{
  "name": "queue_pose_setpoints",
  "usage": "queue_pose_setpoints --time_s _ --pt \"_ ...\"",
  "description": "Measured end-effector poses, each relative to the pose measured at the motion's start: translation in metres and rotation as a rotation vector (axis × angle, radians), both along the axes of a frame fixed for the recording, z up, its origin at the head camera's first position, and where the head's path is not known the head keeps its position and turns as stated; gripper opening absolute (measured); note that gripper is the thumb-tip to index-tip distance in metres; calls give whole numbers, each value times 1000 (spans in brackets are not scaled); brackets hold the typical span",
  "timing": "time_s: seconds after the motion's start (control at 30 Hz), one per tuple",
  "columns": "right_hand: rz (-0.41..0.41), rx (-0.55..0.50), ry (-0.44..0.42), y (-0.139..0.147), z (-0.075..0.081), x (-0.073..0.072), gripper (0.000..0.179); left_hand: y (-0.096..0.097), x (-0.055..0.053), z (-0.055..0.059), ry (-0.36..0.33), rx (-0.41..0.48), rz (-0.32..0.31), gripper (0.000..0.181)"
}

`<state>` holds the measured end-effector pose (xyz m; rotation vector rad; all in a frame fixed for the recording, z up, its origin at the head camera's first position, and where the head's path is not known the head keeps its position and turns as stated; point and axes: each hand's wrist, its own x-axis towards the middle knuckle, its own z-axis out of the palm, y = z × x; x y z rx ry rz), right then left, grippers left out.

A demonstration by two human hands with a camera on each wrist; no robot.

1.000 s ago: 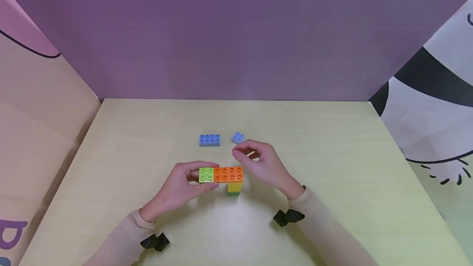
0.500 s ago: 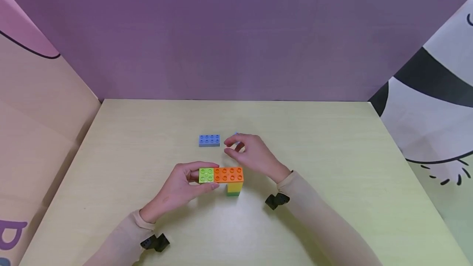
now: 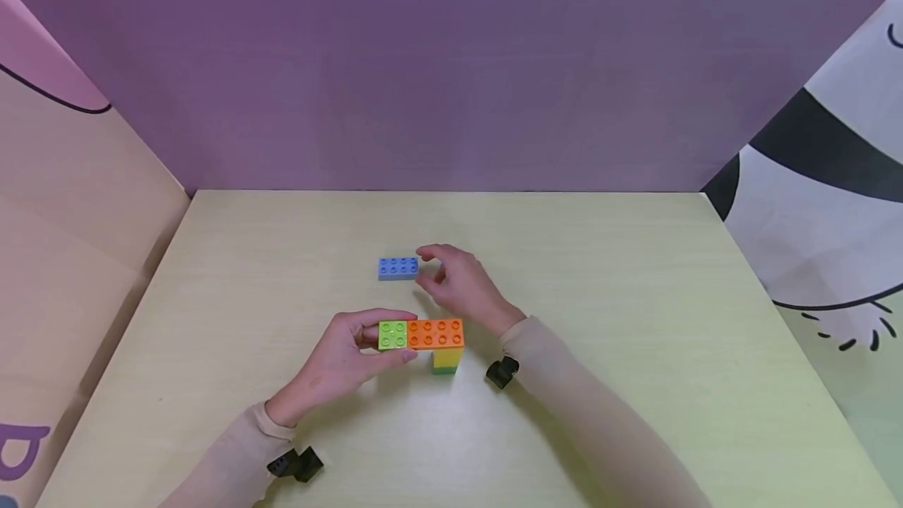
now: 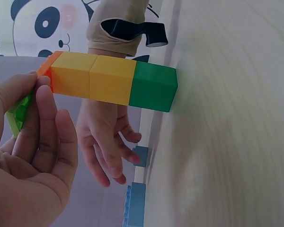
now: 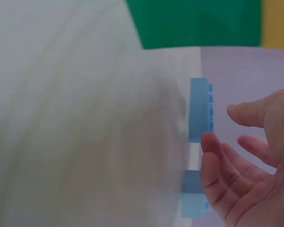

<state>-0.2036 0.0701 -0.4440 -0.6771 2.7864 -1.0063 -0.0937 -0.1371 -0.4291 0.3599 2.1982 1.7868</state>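
My left hand (image 3: 342, 353) pinches a joined stack of toy building bricks between thumb and fingers, at its lime green brick (image 3: 393, 335) and the near end of the orange brick (image 3: 436, 334). Beneath the orange one's right end, two yellow bricks (image 4: 92, 78) and a dark green brick (image 4: 154, 86) form a column at the table surface. Farther back, my right hand (image 3: 460, 282) has its thumb and fingers apart around nothing. Its fingertips lie right at the right end of a long blue brick (image 3: 398, 268). A small blue brick (image 5: 193, 193) is mostly hidden behind this hand in the head view.
A pale wooden tabletop (image 3: 600, 273) carries everything. Behind it rises a purple wall (image 3: 451, 69), with printed panels at the left and right sides. Black wrist cameras (image 3: 296, 464) hang by both sleeves.
My right hand has moved left and away from me, past the small blue brick and up to the long blue one. My left hand and the brick stack have stayed put.
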Motion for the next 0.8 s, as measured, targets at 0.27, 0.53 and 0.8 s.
queue_pose_setpoints --time_s 0.27,0.53,0.8 --pt "-14 51 28 -6 -10 -4 50 0 0 0 1 -5 -8 41" --pt "-35 109 25 -7 -11 -9 47 1 0 1 -2 8 -22 43" --pt "-36 113 -23 -6 -15 -12 43 2 0 1 -6 7 -16 43"
